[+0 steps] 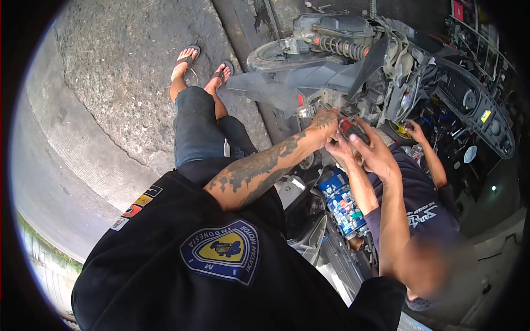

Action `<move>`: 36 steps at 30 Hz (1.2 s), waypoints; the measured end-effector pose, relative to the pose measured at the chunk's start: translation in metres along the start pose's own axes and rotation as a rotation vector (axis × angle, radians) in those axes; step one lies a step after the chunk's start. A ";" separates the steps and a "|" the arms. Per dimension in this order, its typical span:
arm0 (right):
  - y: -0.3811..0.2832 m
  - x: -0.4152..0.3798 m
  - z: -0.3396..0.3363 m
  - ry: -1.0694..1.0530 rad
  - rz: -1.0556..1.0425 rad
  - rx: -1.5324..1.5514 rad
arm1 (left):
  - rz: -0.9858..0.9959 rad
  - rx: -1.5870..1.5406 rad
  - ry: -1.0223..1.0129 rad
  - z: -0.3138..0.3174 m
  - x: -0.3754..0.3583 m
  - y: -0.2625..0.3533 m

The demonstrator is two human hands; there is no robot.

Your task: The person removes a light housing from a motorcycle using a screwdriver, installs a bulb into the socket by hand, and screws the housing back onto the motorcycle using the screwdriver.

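Observation:
My right hand [377, 150] is closed around a red-and-black tool handle [349, 128], its tip pointing at the tail of a partly stripped motorbike [337, 83]. Tattooed up the forearm, my left arm reaches across to the same spot. There my left hand [326, 122] has its fingers bent against parts beside a small clear lamp [307, 112]; what they grip is hidden. A co-worker's hand [341, 150] is right below mine, close to the tool. That person's other hand [414, 131] is at a round yellow-and-black part [399, 132].
A blue tray [334, 190] of small parts lies between me and the co-worker in a dark shirt [408, 204]. Removed black panels [469, 102] are at the right. A coil-spring shock [342, 47] and wheel [270, 55] show at the top. Rough concrete [121, 71] spreads left.

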State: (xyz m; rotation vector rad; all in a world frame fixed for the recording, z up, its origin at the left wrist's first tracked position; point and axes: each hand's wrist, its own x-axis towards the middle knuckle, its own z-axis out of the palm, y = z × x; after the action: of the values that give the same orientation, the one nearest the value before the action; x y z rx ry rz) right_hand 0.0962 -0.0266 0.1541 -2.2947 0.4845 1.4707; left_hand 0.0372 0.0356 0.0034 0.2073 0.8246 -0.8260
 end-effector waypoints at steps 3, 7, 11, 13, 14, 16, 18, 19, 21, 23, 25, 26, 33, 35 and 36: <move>0.019 0.013 -0.005 -0.046 0.152 0.105 | 0.028 -0.006 0.006 0.000 0.005 -0.008; 0.033 0.017 0.005 0.160 -0.309 -0.458 | 0.101 0.009 0.016 0.000 0.011 -0.016; -0.006 -0.004 0.015 0.106 -0.170 -1.179 | 0.081 0.028 0.014 -0.002 0.013 -0.017; 0.001 -0.001 0.012 0.123 -0.201 -1.182 | 0.056 -0.020 0.014 -0.002 0.013 -0.012; 0.015 0.003 0.007 0.146 -0.428 -0.891 | 0.025 -0.001 -0.028 -0.006 0.014 -0.016; 0.034 0.015 0.000 0.187 -0.483 -0.521 | 0.067 0.041 -0.038 -0.007 0.010 -0.006; 0.022 0.011 -0.004 0.074 -0.129 -0.116 | 0.060 -0.009 -0.070 -0.006 0.005 -0.005; 0.026 0.011 -0.001 0.038 -0.023 -0.011 | 0.061 -0.005 -0.065 -0.006 0.007 -0.009; 0.033 0.011 0.004 -0.002 0.199 0.193 | 0.065 -0.046 -0.032 -0.005 0.011 -0.014; 0.031 0.007 0.012 0.148 -0.272 -0.393 | 0.064 -0.073 -0.007 -0.004 0.009 -0.018; 0.013 -0.005 0.020 0.231 -0.372 -0.647 | 0.033 -0.132 -0.044 -0.009 0.018 -0.021; 0.006 -0.010 0.023 0.247 -0.361 -0.881 | 0.035 -0.106 -0.039 -0.009 0.021 -0.023; 0.022 0.001 0.002 0.155 -0.206 -0.195 | 0.015 -0.179 -0.071 -0.009 0.017 -0.013; 0.024 -0.003 0.005 0.057 0.270 0.118 | 0.027 -0.193 -0.088 -0.010 0.018 -0.017; 0.025 0.000 0.009 0.083 0.123 0.120 | 0.017 -0.224 -0.082 -0.010 0.017 -0.016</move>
State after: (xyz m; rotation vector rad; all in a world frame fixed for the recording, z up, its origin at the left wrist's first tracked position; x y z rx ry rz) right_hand 0.0769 -0.0442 0.1472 -2.2729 0.7301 1.3658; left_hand 0.0271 0.0200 -0.0128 -0.0171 0.8301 -0.7150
